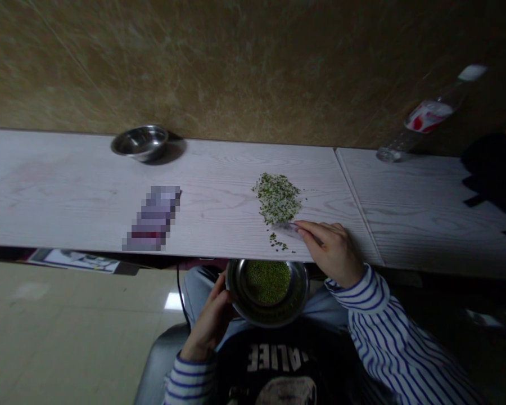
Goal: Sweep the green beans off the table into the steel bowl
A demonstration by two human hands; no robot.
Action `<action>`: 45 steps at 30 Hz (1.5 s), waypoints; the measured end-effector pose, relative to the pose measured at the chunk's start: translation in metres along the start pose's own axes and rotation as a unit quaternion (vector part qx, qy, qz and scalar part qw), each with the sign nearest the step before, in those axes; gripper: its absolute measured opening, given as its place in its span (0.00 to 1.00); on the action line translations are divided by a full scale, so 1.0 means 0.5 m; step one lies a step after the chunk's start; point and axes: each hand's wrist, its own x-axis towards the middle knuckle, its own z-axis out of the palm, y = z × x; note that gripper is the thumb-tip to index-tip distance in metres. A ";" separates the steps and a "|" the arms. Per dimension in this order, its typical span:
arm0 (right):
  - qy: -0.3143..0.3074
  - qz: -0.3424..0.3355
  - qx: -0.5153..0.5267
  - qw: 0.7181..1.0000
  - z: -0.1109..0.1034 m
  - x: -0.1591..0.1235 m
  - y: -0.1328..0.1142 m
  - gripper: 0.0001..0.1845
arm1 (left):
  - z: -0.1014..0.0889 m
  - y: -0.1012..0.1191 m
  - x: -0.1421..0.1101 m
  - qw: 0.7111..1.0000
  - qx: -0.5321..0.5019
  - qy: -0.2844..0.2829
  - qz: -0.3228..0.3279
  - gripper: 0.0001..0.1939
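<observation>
My left hand (214, 315) is closed on the rim of a steel bowl (301, 289), held over my lap just below the table's front edge. Small green beans (268, 281), like mung beans, cover the bowl's bottom. On the table my right hand (335, 250) pinches a thin, pale, see-through flat piece (284, 229); its exact kind cannot be made out. Just beyond that piece lies a loose pile (278, 197) of green beans mixed with white grains. Several stray beans (278, 243) lie between the piece and the table edge.
A second steel bowl (140, 142) stands at the back left, near the wall. Left of the pile is a blurred-out, phone-shaped object (154, 219). A clear plastic bottle (430, 115) stands back right, and a dark bundle (495, 174) sits at the far right. A seam (358, 205) crosses the tabletop.
</observation>
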 end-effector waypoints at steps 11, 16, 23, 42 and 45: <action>0.005 0.014 -0.007 1.000 0.001 0.001 0.003 0.12 | 0.000 0.001 0.000 1.000 0.002 0.010 0.003 0.28; -0.016 0.000 0.003 1.000 0.015 0.016 -0.006 0.11 | -0.009 0.001 0.001 1.000 -0.008 0.019 -0.002 0.33; -0.058 -0.003 0.038 0.998 0.000 0.006 0.002 0.10 | -0.012 0.003 0.000 0.999 -0.014 0.026 0.014 0.34; 0.025 0.165 0.022 0.986 -0.011 -0.072 -0.016 0.14 | 0.053 -0.034 -0.002 0.999 -0.040 0.015 0.018 0.35; 0.022 0.190 0.039 0.981 0.000 -0.078 -0.030 0.15 | 0.055 -0.038 -0.002 0.999 -0.042 0.005 0.018 0.34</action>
